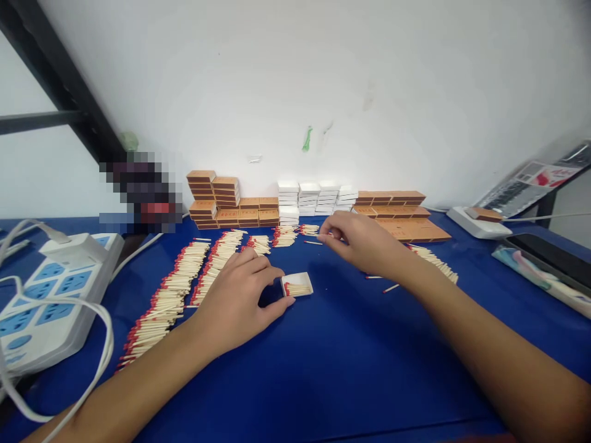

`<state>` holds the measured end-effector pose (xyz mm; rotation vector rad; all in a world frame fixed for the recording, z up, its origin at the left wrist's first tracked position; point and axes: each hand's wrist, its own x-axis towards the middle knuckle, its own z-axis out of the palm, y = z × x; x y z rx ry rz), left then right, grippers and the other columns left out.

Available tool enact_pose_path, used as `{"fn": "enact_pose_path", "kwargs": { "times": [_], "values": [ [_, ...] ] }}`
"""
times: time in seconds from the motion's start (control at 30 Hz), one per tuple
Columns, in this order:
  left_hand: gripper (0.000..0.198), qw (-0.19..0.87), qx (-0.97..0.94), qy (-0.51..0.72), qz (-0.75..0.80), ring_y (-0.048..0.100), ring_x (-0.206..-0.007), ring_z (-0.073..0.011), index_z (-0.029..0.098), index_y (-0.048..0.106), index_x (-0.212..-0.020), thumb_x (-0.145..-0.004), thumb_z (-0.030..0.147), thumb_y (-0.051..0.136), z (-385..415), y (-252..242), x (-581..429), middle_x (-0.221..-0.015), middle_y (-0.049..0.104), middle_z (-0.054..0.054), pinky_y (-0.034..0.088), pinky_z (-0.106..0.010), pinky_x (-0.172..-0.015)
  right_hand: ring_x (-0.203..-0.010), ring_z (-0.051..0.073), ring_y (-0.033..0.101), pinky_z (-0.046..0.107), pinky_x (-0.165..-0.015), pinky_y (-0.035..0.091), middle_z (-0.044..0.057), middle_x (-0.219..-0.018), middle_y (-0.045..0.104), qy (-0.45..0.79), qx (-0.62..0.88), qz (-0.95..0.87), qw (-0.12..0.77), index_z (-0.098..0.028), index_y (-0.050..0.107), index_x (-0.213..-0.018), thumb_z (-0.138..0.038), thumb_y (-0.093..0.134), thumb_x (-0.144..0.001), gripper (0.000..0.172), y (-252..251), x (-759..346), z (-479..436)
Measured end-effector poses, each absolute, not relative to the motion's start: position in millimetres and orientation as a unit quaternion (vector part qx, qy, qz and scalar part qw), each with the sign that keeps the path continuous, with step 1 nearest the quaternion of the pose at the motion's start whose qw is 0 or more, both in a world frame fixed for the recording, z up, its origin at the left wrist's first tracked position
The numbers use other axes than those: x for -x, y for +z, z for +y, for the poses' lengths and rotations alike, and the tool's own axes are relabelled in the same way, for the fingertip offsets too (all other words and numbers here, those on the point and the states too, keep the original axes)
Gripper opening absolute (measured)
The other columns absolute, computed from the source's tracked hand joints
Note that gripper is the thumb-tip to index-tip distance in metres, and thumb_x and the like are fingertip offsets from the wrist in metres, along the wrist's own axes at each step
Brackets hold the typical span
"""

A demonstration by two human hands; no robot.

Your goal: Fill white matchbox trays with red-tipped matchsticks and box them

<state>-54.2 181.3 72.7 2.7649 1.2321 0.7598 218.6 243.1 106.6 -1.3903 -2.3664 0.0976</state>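
My left hand (244, 292) grips the left end of a small white matchbox tray (308, 277) between thumb and fingers. Several matches (298, 289) lie in the tray, their red heads toward that hand. My right hand (353, 240) is pinched closed above the table, behind and right of the tray. A bit of red shows at its fingertips, apparently a match head, mostly hidden by the fingers. Close to those fingertips lie a small pile of matches (308, 229) and a single loose match (314, 242). Longer rows of red-headed matches (180, 289) spread to the left.
Orange-brown matchboxes (249, 216) and stacked white trays (308, 198) line the wall. More matchboxes (406, 229) and matches (436, 263) lie behind my right arm. A power strip (60, 295) with white cables stands left; a white adapter (480, 224) and dark phone (554, 258) lie right.
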Motion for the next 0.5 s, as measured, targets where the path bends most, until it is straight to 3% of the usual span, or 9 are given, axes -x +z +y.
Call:
{"fn": "enact_pose_path", "kwargs": {
  "times": [0.27, 0.5],
  "values": [
    [0.029, 0.018, -0.883, 0.241, 0.403, 0.06, -0.1, -0.0281, 0.018, 0.077, -0.11, -0.094, 0.042, 0.074, 181, 75, 54, -0.095, 0.071, -0.006, 0.049, -0.048, -0.096, -0.081, 0.02, 0.06, 0.031, -0.071, 0.041, 0.006, -0.09, 0.066, 0.073, 0.508, -0.84, 0.178, -0.019, 0.071, -0.094, -0.034, 0.063, -0.098, 0.017, 76, -225, 267],
    [0.029, 0.022, -0.882, 0.241, 0.405, 0.059, -0.098, -0.0273, 0.017, 0.077, -0.109, -0.094, 0.042, 0.075, 182, 75, 54, -0.093, 0.071, -0.006, 0.049, -0.048, -0.094, -0.087, 0.024, 0.064, 0.033, -0.076, 0.043, 0.011, -0.098, 0.07, 0.038, 0.545, -0.834, 0.081, -0.018, 0.067, -0.094, -0.03, 0.055, -0.102, 0.018, 77, -232, 267]
  ]
}}
